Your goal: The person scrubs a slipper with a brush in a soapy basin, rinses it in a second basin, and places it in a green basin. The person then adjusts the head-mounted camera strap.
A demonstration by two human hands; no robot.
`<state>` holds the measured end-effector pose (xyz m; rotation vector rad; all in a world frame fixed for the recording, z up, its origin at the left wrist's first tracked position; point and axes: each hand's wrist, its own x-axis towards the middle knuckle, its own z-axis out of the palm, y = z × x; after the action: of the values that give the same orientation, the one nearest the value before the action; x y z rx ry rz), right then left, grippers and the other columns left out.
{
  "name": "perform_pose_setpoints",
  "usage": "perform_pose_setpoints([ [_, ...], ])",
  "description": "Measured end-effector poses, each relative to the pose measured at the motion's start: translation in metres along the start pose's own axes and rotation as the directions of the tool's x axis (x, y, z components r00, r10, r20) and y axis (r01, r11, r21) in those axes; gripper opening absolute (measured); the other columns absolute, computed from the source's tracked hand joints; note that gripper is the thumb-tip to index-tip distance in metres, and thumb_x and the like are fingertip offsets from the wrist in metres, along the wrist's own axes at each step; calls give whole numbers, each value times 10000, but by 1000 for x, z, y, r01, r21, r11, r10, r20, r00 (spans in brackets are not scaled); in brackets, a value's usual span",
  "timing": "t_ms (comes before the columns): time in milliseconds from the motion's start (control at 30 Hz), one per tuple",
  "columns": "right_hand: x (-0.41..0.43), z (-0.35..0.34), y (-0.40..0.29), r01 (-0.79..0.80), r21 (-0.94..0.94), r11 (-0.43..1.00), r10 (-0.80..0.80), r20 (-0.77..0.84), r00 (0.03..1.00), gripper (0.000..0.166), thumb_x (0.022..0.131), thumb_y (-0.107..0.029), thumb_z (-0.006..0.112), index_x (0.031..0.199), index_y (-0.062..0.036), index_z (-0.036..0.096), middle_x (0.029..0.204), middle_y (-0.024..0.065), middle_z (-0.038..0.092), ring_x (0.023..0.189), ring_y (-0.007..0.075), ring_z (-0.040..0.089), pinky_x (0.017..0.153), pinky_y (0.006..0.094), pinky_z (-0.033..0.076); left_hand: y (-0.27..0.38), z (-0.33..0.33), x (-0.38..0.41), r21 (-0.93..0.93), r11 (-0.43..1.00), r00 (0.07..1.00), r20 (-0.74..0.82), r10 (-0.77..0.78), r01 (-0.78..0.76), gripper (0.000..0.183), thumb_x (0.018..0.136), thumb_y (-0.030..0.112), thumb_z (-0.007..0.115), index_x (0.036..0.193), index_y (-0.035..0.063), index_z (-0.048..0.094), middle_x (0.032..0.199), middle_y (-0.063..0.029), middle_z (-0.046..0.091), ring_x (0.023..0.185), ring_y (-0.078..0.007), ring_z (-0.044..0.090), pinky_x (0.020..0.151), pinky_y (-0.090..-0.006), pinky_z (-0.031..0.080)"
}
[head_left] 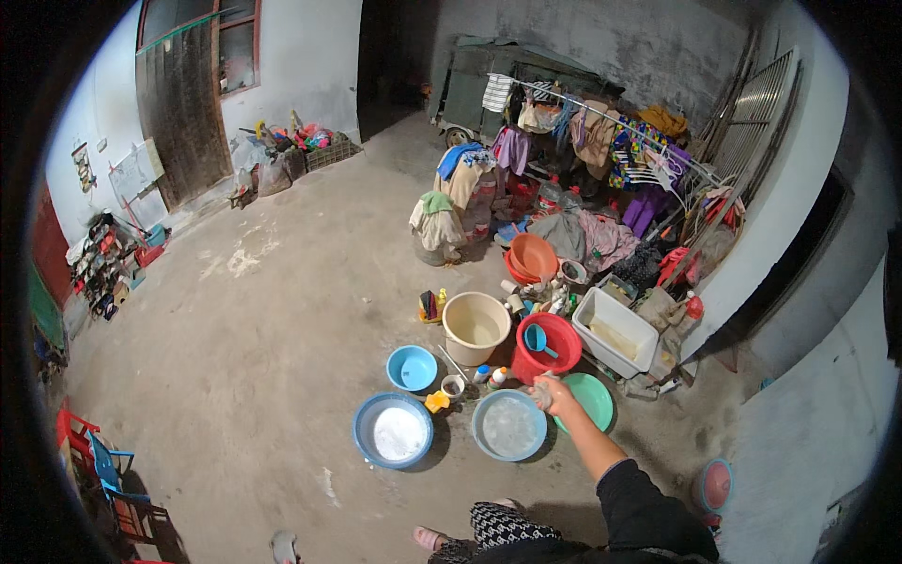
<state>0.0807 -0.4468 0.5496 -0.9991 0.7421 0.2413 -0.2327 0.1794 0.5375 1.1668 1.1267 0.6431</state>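
My right hand is stretched out over the right rim of a blue basin of cloudy water, its fingers around a small greyish wet cloth. Under my forearm lies a green basin. Just beyond the hand stands a red bucket with a blue dipper inside. Left of the cloudy water, a blue basin holds white suds. Behind it is a smaller light blue basin. A yellow scoop-like item and a small cup sit between the basins. My left hand is out of view.
A cream bucket of water, bottles and a white rectangular tub stand farther back. Beyond them are orange basins and a rack hung with clothes. Chairs stand at the lower left. A pink basin leans at the right wall.
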Motion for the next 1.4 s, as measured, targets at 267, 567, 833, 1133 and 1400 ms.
perform_pose_setpoints([
  [267,-50,250,76,-102,-400,911,293,454,841,288,810,-313,597,1019,-121,552,888,68,638,628,114,572,411,237,379,79,179,51,-247,969,855,496,149,-26,354,849,144,563,1166,81,418,945,-19,532,799,-107,527,694,-237,403],
  [567,11,448,140,-330,-139,934,338,642,688,220,755,-314,686,755,-126,572,694,-8,576,516,126,568,366,262,440,154,295,79,26,978,497,864,84,-209,188,827,37,567,990,35,473,742,12,524,675,-64,478,628,-214,400],
  [833,49,563,137,-40,-118,992,87,424,901,135,719,-102,690,795,-68,584,697,28,583,577,136,576,437,303,474,177,348,194,162,884,435,899,51,-439,166,795,67,601,922,-9,524,819,-55,591,735,-121,548,700,-253,442],
  [1133,112,696,106,299,-205,932,-172,476,862,104,751,-82,652,816,-46,579,698,-2,571,597,70,526,510,240,427,245,503,321,63,797,397,889,228,-601,269,770,166,657,945,-25,583,847,-55,598,786,-121,541,699,-259,436],
  [1400,185,758,31,340,-61,939,-300,343,890,188,756,-101,660,919,-27,602,793,33,621,696,115,593,596,259,479,282,646,405,-24,896,313,932,180,-443,150,788,130,635,764,13,545,673,19,532,631,-66,473,564,-219,375],
])
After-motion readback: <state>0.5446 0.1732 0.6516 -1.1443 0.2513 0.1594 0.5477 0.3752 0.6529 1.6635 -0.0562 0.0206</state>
